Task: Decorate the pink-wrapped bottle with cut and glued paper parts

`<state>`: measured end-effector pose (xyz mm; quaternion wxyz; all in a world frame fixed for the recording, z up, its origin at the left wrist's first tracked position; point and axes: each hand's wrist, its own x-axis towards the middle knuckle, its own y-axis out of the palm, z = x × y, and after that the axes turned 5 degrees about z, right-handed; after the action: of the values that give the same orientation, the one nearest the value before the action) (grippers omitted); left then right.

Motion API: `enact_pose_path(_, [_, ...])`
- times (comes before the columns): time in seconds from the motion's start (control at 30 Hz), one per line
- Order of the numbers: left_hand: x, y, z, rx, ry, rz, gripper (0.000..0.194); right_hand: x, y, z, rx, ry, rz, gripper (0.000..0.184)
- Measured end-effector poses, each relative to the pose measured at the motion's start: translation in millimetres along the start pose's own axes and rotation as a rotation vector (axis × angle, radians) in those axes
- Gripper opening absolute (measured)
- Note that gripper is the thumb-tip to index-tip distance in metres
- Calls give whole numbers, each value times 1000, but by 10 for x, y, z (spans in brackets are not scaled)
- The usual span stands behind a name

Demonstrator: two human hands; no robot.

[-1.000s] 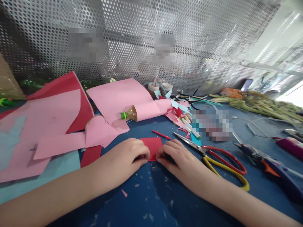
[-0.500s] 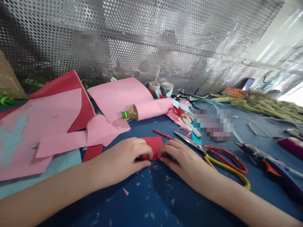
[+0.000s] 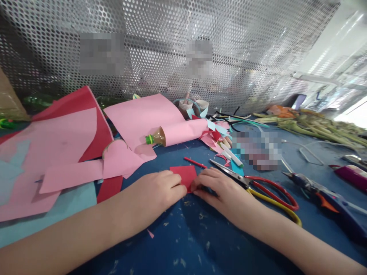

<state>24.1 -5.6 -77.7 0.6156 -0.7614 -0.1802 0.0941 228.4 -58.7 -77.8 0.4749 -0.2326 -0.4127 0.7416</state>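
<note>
A small red paper square [image 3: 184, 173] lies on the blue table [image 3: 189, 236] in front of me. My left hand [image 3: 156, 193] rests on its near left edge with the fingers curled and pinching the paper. My right hand [image 3: 222, 189] meets it from the right, fingertips pressed down on the same near edge. The near part of the square is hidden under my fingers.
Red-and-yellow scissors [image 3: 266, 191] lie just right of my right hand, a glue gun [image 3: 321, 193] beyond them. A thin red stick [image 3: 195, 163] lies behind the square. Pink and red sheets [image 3: 69, 149] and a pink-wrapped bottle [image 3: 177, 133] cover the left. A perforated metal screen [image 3: 172, 49] closes the back.
Both hands have crept forward over the red square, so less of it shows. My left fingers have slid right along its near edge toward the right hand.
</note>
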Motion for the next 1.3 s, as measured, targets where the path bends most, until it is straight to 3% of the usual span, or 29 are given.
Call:
enact_pose_path(0.1, [8, -5, -8, 71, 28, 63, 23, 18, 4, 11, -47, 7, 3, 13])
enact_pose_path(0.3, [41, -46, 3, -50, -26, 43, 20, 41, 7, 10, -101, 17, 6, 11])
enact_pose_path(0.47, [22, -37, 23, 76, 28, 84, 26, 14, 9, 12, -129, -9, 8, 9])
enact_pose_path(0.73, [34, -2, 39, 34, 85, 0, 28, 6, -8, -19, -88, -27, 1, 12])
enact_pose_path(1.0, [61, -15, 65, -186, -23, -13, 16, 8, 8, -23, -78, -4, -3, 11])
enact_pose_path(1.3, [-23, 32, 34, -167, -81, -4, 11, 50, 72, 14, -50, -1, -13, 11])
